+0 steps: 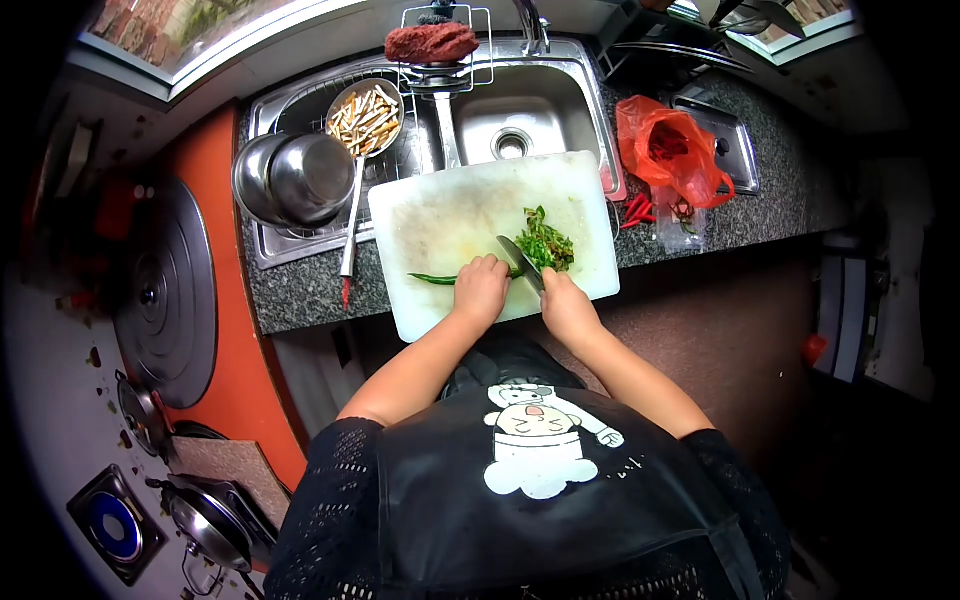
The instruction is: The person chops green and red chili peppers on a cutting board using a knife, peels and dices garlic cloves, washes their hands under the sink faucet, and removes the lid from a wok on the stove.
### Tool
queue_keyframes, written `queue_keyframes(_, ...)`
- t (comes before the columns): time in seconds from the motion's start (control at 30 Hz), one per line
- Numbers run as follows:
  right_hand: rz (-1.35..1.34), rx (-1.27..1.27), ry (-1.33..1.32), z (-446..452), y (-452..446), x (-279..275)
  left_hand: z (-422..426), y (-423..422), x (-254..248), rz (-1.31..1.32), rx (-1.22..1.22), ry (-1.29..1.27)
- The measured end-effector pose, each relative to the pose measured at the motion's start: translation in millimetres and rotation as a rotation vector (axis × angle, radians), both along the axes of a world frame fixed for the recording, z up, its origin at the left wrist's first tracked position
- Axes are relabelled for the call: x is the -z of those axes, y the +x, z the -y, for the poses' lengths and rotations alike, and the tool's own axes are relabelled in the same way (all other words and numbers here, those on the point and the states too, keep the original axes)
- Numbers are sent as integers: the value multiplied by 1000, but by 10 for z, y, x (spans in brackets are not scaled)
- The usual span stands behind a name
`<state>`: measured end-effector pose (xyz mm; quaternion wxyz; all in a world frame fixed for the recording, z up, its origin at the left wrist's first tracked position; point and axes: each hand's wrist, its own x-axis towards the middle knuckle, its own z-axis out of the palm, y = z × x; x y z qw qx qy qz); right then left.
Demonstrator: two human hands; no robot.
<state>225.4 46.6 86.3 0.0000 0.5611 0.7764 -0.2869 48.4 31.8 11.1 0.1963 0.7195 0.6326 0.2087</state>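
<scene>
So the cutting board (440,215) is plastic, kinda matt and scuffed-looking on top. The knife (524,263) over it has a smooth metal blade, and the green chilli (435,279) on it has glossy skin. Behind the board, the sink (575,95) is shiny metal; left of the board, the bowls (320,175) are smooth polished metal. Right of it, the bag (640,120) is thin, crinkly, shiny plastic. Counter (320,290) under the board looks like speckled stone. Apron (450,500) nearest the board's front edge has a slight sheen, possibly coated cloth, hard to tell from here.
</scene>
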Motion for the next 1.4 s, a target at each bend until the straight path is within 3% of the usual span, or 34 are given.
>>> queue_keyframes(0.23,-215,49,203,-166,-167,321,5,18,20,-86,24,-38)
queue_keyframes(0.37,-42,17,-5,-54,-148,-2,-53,24,52,-127,28,-62)
queue_keyframes(0.57,-53,69,41,-102,-309,339,-47,-10,69,-48,13,-35)
queue_keyframes(0.67,-214,56,174,-185,-211,408,-47,-35,37,-35,45,-62)
queue_keyframes(0.8,-104,48,55,-54,-150,103,-21,-70,43,23,35,-35)
queue_keyframes(0.9,10,116,-98,-27,-262,210,-49,-83,13,63,29,-42)
queue_keyframes(1.03,-214,80,193,-153,-282,413,-16,-98,40,74,61,-11)
queue_keyframes(1.27,-36,95,-118,-11,-231,101,-17,-112,50,65,52,24)
queue_keyframes(1.4,-103,131,-4,-63,-381,263,-21,-134,61,67,68,61)
